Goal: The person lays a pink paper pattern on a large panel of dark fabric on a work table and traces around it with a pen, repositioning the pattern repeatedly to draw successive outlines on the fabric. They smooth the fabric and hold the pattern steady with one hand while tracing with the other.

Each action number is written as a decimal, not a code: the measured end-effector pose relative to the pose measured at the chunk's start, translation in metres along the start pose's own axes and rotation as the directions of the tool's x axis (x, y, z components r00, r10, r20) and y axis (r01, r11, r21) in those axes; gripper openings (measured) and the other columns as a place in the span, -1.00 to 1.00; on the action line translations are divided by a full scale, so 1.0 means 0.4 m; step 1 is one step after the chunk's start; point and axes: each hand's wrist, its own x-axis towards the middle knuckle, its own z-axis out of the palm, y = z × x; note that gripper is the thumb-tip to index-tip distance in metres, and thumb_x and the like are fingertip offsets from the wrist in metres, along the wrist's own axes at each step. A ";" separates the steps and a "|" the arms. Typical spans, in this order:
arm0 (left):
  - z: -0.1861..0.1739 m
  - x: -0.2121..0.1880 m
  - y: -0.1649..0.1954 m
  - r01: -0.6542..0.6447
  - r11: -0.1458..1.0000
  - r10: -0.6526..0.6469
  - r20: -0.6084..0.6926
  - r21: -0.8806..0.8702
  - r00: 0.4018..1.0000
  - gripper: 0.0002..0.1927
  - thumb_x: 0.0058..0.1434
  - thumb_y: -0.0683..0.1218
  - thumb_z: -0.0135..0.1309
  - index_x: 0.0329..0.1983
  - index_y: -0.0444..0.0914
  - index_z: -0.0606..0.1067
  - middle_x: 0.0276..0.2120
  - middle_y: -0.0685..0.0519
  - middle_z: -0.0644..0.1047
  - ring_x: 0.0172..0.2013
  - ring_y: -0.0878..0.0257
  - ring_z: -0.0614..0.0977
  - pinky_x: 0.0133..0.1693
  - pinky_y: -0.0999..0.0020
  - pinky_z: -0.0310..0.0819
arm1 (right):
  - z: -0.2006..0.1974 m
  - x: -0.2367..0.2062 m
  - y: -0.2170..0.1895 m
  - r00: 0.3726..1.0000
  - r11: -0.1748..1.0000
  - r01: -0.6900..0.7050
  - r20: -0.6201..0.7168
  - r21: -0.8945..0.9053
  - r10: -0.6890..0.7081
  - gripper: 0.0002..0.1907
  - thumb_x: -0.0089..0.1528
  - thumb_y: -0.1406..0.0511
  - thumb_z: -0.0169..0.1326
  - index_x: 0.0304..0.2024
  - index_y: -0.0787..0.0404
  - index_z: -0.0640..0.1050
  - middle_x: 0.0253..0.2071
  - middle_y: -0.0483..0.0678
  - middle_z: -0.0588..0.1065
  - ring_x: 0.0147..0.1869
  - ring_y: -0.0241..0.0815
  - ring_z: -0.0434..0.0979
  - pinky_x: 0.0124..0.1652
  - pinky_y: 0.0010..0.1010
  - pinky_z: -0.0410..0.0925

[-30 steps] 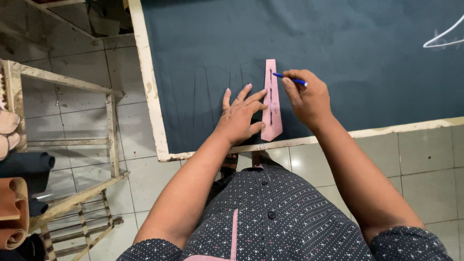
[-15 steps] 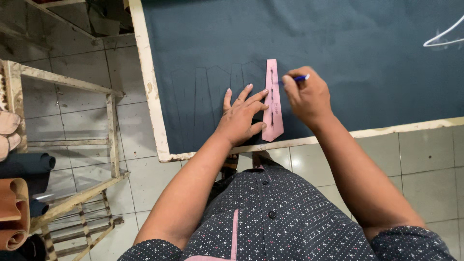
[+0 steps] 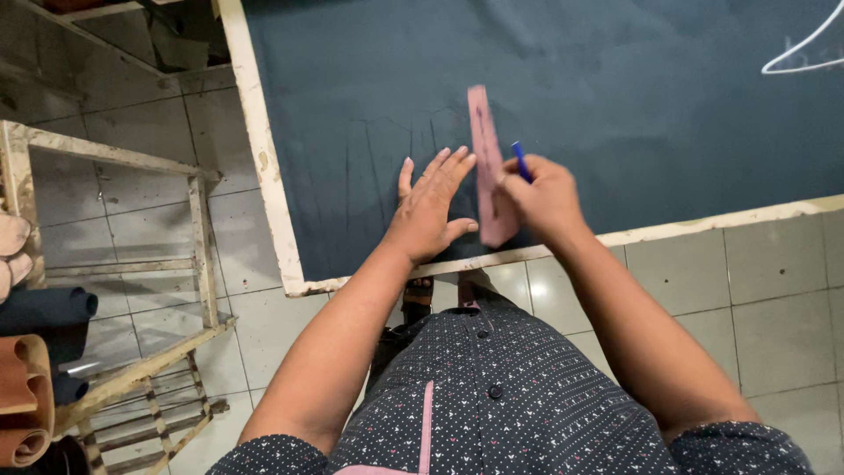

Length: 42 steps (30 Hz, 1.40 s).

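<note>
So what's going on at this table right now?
A person stands at a table covered with dark fabric. The left hand lies flat on the fabric, fingers spread. The right hand holds a blue pen and touches a pink strip, like a ruler or template, lying on the fabric between the hands. Faint lines show left of the strip.

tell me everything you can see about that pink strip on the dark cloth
The pink strip is long, narrow and flat, and looks like stiff card or plastic, with a faint dark line down its middle. It lies lengthwise away from the person on the dark cloth, its near end close to the table's pale edge. The right hand, holding a blue pen, grips its right side; the left hand lies flat just left of it.
</note>
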 end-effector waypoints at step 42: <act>0.073 0.104 0.076 -0.060 0.975 0.064 -0.012 0.215 0.998 -0.10 0.09 0.27 0.26 0.44 -0.12 0.27 0.45 0.09 0.20 0.48 0.12 0.11 0.41 -0.14 -0.22 | -0.097 0.023 0.020 0.991 0.955 -0.027 -0.130 -0.295 -0.012 -0.66 0.14 0.19 0.34 -0.13 0.24 0.61 -0.40 -0.06 0.60 -0.35 -0.25 0.62 -0.28 -0.38 0.45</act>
